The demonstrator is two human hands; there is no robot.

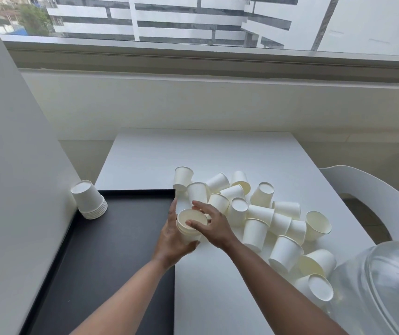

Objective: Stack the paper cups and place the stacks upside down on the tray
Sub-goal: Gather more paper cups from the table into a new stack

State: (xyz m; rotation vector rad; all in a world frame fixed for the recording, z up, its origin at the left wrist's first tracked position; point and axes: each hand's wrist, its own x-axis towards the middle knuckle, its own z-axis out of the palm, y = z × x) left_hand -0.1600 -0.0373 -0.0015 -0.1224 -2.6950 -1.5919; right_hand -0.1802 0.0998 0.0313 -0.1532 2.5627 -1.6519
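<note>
My left hand [169, 240] grips a short stack of white paper cups [190, 221], mouth up, just past the right edge of the black tray [111, 257]. My right hand [211, 226] rests on the stack's rim, thumb and fingers around the top cup. One finished stack [89, 200] stands upside down in the tray's far left corner. Several loose cups [261, 216] lie scattered on the white table [217, 153] to the right, some upright, some on their sides, some inverted.
A clear glass bowl [387, 286] sits at the table's near right corner. A white chair [367, 189] stands beyond the table's right edge. A white wall [12, 189] runs along the tray's left side. A window ledge is behind.
</note>
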